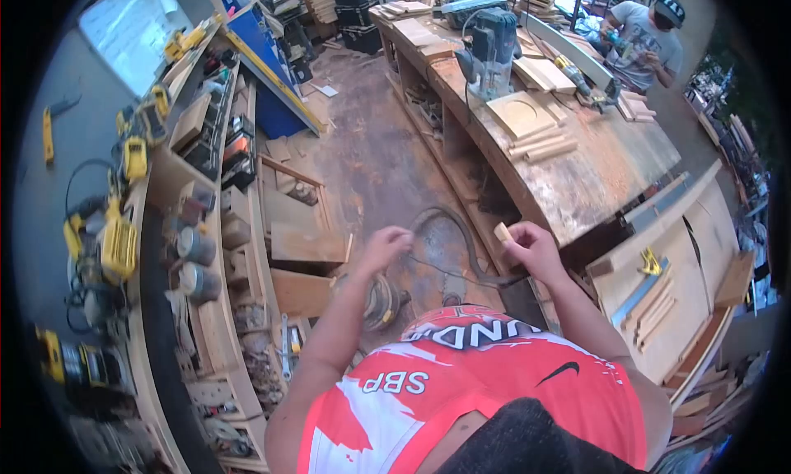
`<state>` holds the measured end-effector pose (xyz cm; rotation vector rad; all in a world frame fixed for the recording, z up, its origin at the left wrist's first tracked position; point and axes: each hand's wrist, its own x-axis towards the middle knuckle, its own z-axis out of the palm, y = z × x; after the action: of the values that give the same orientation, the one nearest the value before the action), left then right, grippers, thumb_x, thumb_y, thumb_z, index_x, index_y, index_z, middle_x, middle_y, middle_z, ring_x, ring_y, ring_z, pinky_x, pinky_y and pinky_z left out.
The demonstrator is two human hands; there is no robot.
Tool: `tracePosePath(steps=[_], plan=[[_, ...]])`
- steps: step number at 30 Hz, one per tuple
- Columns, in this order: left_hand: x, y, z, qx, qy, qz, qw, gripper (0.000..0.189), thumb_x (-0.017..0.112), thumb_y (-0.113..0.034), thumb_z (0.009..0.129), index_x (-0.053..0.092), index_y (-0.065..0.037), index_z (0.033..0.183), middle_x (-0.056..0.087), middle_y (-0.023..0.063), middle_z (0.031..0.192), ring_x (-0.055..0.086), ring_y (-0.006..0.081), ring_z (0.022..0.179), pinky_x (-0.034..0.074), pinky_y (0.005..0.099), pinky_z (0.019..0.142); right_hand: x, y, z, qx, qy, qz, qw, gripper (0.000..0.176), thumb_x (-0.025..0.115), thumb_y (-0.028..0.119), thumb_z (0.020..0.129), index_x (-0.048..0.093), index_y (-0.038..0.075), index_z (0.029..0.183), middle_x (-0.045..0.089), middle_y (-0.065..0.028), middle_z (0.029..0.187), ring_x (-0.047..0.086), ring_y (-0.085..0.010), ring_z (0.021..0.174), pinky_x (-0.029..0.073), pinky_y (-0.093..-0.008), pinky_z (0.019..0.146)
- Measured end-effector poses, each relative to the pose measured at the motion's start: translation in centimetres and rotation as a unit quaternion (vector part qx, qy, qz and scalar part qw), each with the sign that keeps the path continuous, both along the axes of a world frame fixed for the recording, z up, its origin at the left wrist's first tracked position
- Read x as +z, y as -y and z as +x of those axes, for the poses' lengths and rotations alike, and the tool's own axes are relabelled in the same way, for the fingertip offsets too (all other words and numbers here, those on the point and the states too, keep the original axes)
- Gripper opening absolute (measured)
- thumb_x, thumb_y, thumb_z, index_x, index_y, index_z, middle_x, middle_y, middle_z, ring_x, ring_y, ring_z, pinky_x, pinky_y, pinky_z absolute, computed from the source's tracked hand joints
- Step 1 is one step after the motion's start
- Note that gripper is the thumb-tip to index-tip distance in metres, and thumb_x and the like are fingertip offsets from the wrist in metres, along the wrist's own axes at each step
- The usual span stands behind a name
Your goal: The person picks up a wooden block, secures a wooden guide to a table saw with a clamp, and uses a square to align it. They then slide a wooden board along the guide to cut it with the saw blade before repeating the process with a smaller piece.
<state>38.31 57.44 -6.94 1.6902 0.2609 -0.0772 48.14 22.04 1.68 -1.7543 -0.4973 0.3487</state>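
My right hand pinches a small wooden block between thumb and fingers, held up over the aisle near the workbench corner. Off to the left, my left hand is held in the air, slightly blurred, its fingers loosely bent and nothing visible in them. Between the two hands, lower down, a dark hose loops across the floor. Beneath my left forearm lies a coil of hose or cable.
On the right, a long workbench bears a router, a drill and wood pieces. A person stands behind it. Yellow power tools line the left bench. At lower right, a panel holds wood strips and a yellow clamp.
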Motion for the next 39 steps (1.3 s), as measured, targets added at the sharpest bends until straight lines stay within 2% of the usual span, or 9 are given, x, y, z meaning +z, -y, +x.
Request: tracePosePath(steps=[3, 6, 14, 16, 19, 25, 29, 34, 39], plan=[[6.0, 4.8, 8.2, -0.056, 0.007, -0.058, 0.997, 0.024, 0.063, -0.011, 0.095, 0.064, 0.001, 0.116, 0.068, 0.0068, 0.1, 0.064, 0.0128, 0.091, 0.053, 0.0279, 0.083, 2.4, -6.4, 6.7, 0.025, 0.135, -0.055, 0.989, 0.023, 0.076, 0.009, 0.08, 0.068, 0.003, 0.101, 0.064, -0.0051, 0.086, 0.062, -0.014, 0.074, 0.049, -0.027, 0.067], [9.9, 4.9, 14.4, 0.019, 0.115, -0.145, 0.983, 0.024, 0.063, -0.005, 0.094, 0.063, 0.002, 0.117, 0.069, 0.0066, 0.102, 0.064, 0.0121, 0.093, 0.053, 0.028, 0.083, 5.7, -11.9, 13.2, 0.107, 0.265, -0.081, 0.955, 0.021, 0.074, 0.011, 0.079, 0.069, 0.005, 0.098, 0.062, -0.0128, 0.089, 0.063, -0.0299, 0.082, 0.052, -0.037, 0.073], [12.1, -7.6, 27.5, 0.0, 0.136, 0.128, 0.982, 0.023, 0.071, -0.005, 0.088, 0.063, 0.001, 0.109, 0.068, 0.0035, 0.094, 0.063, 0.0087, 0.083, 0.053, 0.0254, 0.077, 5.3, -22.8, 26.4, 0.171, 0.29, -0.109, 0.936, 0.027, 0.074, 0.013, 0.08, 0.067, 0.006, 0.105, 0.063, -0.0141, 0.094, 0.064, -0.032, 0.087, 0.053, -0.039, 0.078], [12.1, -11.6, 32.8, -0.002, 0.182, 0.058, 0.982, 0.02, 0.069, -0.004, 0.089, 0.063, 0.0, 0.107, 0.068, 0.005, 0.092, 0.064, 0.0093, 0.082, 0.054, 0.0256, 0.075, 4.6, -25.0, 29.2, 0.029, 0.19, 0.061, 0.98, 0.046, 0.073, 0.01, 0.082, 0.059, 0.006, 0.125, 0.061, -0.0158, 0.108, 0.064, -0.0291, 0.093, 0.054, -0.0361, 0.08], [9.5, -19.4, 42.2, 0.068, 0.228, 0.044, 0.97, 0.018, 0.068, -0.003, 0.089, 0.062, 0.0, 0.106, 0.068, 0.0059, 0.091, 0.064, 0.0112, 0.08, 0.055, 0.0264, 0.074, 1.5, -26.6, 33.6, 0.029, 0.173, 0.059, 0.983, 0.063, 0.073, 0.008, 0.083, 0.046, 0.006, 0.14, 0.056, -0.0164, 0.122, 0.062, -0.0258, 0.102, 0.054, -0.0333, 0.083], [5.4, -37.3, 70.8, 0.127, 0.283, 0.122, 0.943, 0.018, 0.074, -0.011, 0.084, 0.068, 0.0, 0.097, 0.069, 0.003, 0.087, 0.063, 0.0083, 0.078, 0.051, 0.0242, 0.071, -3.6, -35.4, 44.7, -0.003, -0.003, 0.038, 0.999, 0.063, 0.073, 0.008, 0.084, 0.045, 0.006, 0.141, 0.055, -0.0144, 0.13, 0.06, -0.0245, 0.113, 0.053, -0.0338, 0.087], [5.7, -45.3, 92.0, 0.219, 0.283, 0.225, 0.906, 0.022, 0.077, -0.014, 0.08, 0.07, -0.001, 0.096, 0.07, 0.0061, 0.082, 0.065, 0.0131, 0.075, 0.052, 0.0286, 0.071, -7.0, -43.9, 54.5, -0.158, -0.045, 0.009, 0.986, 0.054, 0.074, 0.007, 0.082, 0.053, 0.004, 0.132, 0.056, -0.0153, 0.127, 0.06, -0.0251, 0.112, 0.053, -0.0337, 0.087], [1.1, -50.6, 107.7, 0.243, 0.274, 0.286, 0.886, 0.025, 0.08, -0.016, 0.077, 0.071, -0.002, 0.095, 0.069, 0.009, 0.081, 0.065, 0.0185, 0.072, 0.052, 0.0324, 0.07, -8.3, -46.9, 62.9, -0.303, 0.175, -0.157, 0.924, 0.045, 0.067, 0.004, 0.083, 0.056, 0.002, 0.127, 0.054, -0.0178, 0.132, 0.05, -0.0344, 0.126, 0.04, -0.0417, 0.106], [-1.4, -51.3, 113.1, 0.243, 0.244, 0.294, 0.892, 0.027, 0.08, -0.02, 0.077, 0.072, -0.001, 0.095, 0.069, 0.007, 0.079, 0.063, 0.0154, 0.068, 0.052, 0.0308, 0.068, -10.8, -43.3, 65.2, -0.416, 0.168, -0.242, 0.861, 0.051, 0.067, 0.004, 0.082, 0.052, 0.002, 0.131, 0.05, -0.0199, 0.137, 0.045, -0.0368, 0.13, 0.032, -0.0445, 0.113]])
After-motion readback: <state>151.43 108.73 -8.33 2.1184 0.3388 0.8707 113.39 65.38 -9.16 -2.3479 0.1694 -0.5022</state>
